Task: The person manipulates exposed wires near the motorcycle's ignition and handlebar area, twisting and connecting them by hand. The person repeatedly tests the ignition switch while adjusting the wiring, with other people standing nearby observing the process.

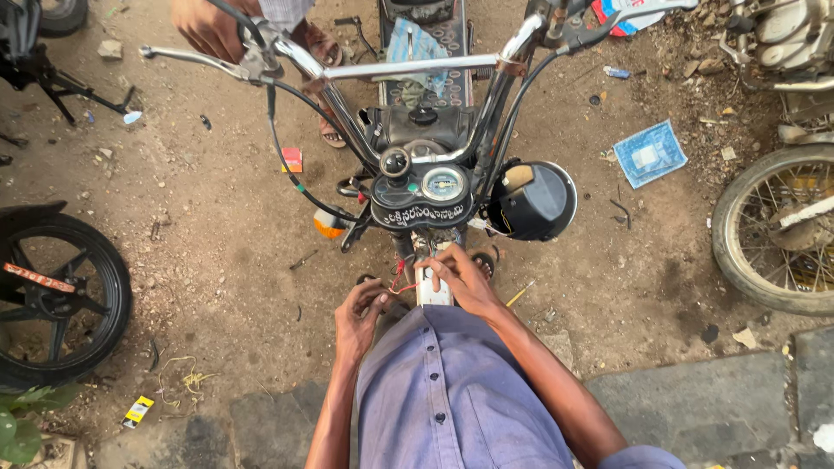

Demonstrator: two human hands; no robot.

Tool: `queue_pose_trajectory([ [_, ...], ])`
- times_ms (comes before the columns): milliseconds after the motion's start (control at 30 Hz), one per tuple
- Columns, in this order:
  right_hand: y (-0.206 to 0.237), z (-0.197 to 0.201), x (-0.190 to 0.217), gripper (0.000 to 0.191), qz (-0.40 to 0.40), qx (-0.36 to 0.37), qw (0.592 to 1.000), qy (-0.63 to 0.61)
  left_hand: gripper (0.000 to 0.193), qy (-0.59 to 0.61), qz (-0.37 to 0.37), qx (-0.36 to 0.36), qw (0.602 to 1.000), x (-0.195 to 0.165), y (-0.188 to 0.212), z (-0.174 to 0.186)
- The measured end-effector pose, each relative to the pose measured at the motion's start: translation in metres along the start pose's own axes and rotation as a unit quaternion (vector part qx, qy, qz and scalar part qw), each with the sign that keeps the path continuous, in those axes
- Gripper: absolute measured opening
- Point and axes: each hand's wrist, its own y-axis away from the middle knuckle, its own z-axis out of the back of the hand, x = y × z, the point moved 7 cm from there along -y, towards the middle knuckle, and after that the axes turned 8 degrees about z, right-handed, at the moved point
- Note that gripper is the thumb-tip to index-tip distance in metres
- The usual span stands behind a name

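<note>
I look down on the front of a small motorbike with chrome handlebars and a black instrument cluster. Its black headlight shell hangs loose to the right. My right hand rests on a white part under the cluster, fingers over red wires. Just left of that, below the wires, my left hand is curled on a small dark object I cannot identify. Another person's hand grips the left handlebar at the top.
A black wheel lies at the left and a spoked wheel at the right. A blue packet, scraps and stones litter the dirt. The other person's sandalled foot stands near the bike. Concrete slabs run under me.
</note>
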Motion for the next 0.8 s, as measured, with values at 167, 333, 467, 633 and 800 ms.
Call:
queue_pose_trajectory([
  [167,-0.014,-0.003,0.036,0.018,0.081,0.028,0.927,0.364,0.026,0.024,0.025,-0.03,0.999,0.009,-0.002,0.009],
  [333,-0.027,-0.027,0.037,0.018,0.052,0.207,0.894,0.394,0.028,0.057,0.006,-0.011,0.998,-0.008,-0.005,-0.005],
  [467,-0.033,-0.034,0.038,0.02,0.036,0.142,0.938,0.313,0.029,0.036,-0.075,-0.004,0.997,-0.041,0.003,-0.022],
  [633,-0.031,-0.028,0.028,0.018,-0.01,0.11,0.971,0.21,0.026,-0.122,-0.171,-0.08,0.974,-0.073,0.017,-0.021],
  [800,-0.025,-0.024,0.029,0.022,0.045,0.119,0.965,0.228,0.027,-0.101,-0.162,-0.099,0.977,-0.073,0.017,-0.025],
])
